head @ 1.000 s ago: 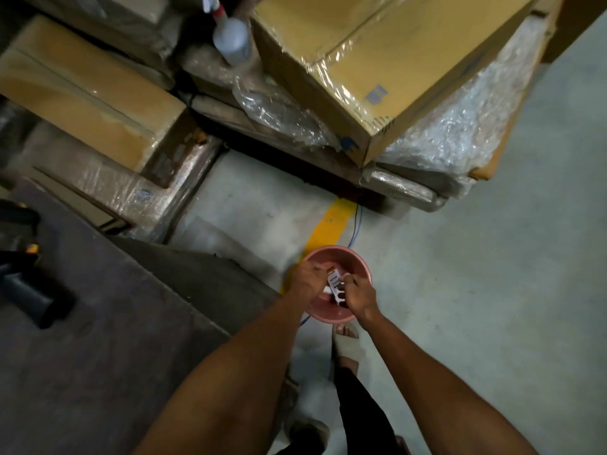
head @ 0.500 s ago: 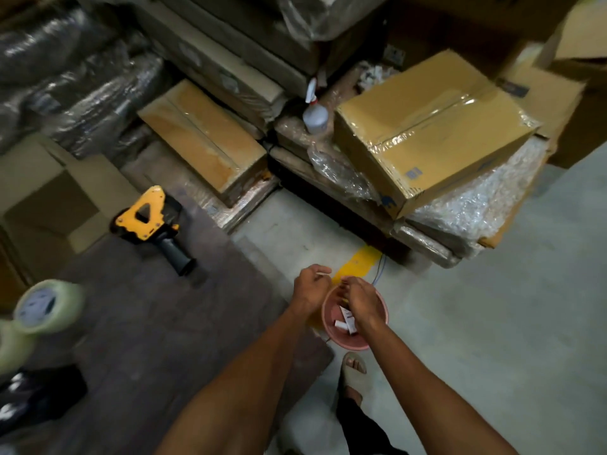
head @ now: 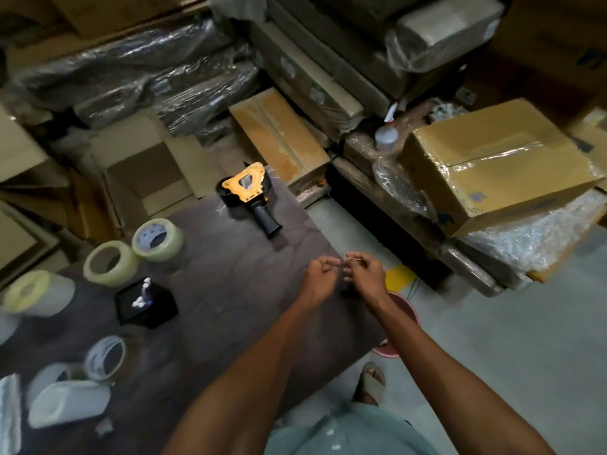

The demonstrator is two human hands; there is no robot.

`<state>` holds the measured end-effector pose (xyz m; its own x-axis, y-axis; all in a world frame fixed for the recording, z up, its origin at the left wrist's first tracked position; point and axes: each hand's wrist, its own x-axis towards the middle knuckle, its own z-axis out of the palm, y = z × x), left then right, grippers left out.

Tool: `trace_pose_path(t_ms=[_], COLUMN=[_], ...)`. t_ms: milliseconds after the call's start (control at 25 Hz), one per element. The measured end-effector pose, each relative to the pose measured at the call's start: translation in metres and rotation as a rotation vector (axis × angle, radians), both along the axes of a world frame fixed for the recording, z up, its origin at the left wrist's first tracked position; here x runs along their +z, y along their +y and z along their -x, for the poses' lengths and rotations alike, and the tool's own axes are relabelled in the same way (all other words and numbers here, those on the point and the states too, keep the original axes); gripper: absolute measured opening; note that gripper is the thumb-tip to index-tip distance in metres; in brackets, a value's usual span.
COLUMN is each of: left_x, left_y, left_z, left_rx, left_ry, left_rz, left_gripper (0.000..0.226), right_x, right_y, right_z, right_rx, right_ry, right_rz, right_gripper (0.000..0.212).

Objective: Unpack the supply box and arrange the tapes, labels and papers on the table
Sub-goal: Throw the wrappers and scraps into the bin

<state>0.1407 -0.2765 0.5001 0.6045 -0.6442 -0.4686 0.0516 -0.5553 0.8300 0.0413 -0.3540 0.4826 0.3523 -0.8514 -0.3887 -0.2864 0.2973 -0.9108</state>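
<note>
My left hand [head: 320, 274] and right hand [head: 366, 274] meet above the right edge of the dark table [head: 230, 290], fingers curled, pinching a small thin pale strip [head: 345, 259] between them. Clear tape rolls [head: 157, 239] [head: 110, 262] lie on the table's left part, with a dim roll [head: 106, 357] nearer me and a pale roll [head: 36, 292] at the far left. A yellow and black tape dispenser [head: 249, 195] lies at the table's far end. Blurred white items [head: 69, 402] sit at the near left.
A black box [head: 146, 302] stands among the rolls. A pink bin [head: 402, 308] sits on the floor under my right forearm. Wrapped cardboard boxes [head: 492, 165] on pallets crowd the back and right. A spray bottle [head: 387, 134] stands among them. Grey floor [head: 509, 339] lies to the right.
My view swung up and left from the pink bin to the table. Both hands rose out of the bin and now pinch a thin strip over the table's edge.
</note>
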Motion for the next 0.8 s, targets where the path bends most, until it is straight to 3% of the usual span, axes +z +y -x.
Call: trace_pose_path(t_ms=[400, 800], left_x=[-0.013, -0.031], left_y=[0.177, 0.359], left_z=[-0.085, -0.113], left_rx=[0.287, 0.617], left_ry=[-0.055, -0.041], left_rz=[0.042, 0.084], left_gripper=[0.013, 0.025], right_x=[0.0, -0.004], right_y=[0.137, 0.283], right_z=[-0.108, -0.176], right_rx=[0.294, 0.586], right_ry=[-0.045, -0.006], right_rz=[-0.014, -0.032], right_gripper=[0.016, 0.013])
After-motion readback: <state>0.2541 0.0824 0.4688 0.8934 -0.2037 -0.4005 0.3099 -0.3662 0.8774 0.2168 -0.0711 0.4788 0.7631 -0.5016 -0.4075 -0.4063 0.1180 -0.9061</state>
